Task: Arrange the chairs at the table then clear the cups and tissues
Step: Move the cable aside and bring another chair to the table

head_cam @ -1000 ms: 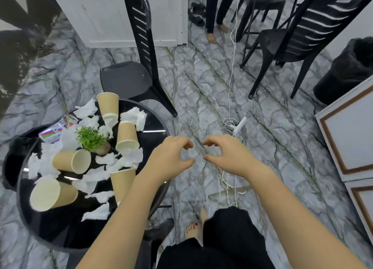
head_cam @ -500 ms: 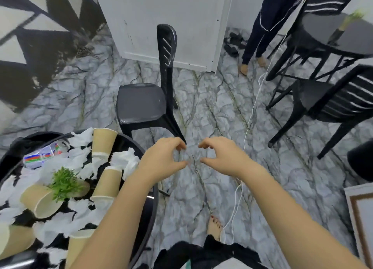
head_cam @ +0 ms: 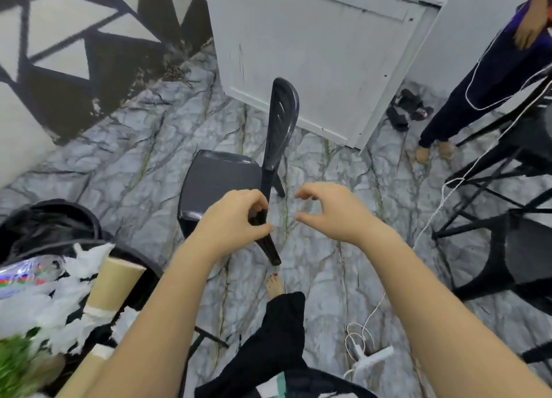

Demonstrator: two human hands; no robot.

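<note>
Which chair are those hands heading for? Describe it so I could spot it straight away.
Find the white cabinet at the back wall; the black chair stands alone on the marble floor just in front of it, seen side-on. Unlike the other black chairs crowded at the right edge, it is right ahead of the left hand and right hand.

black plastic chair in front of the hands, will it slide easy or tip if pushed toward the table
The black moulded plastic chair looks thin-shelled, so probably light and stiff. On the glossy marble-pattern floor its splayed legs should slide fairly easily. The tall slatted backrest sits high, so a push there may rock it; pushing low seems safer.
</note>
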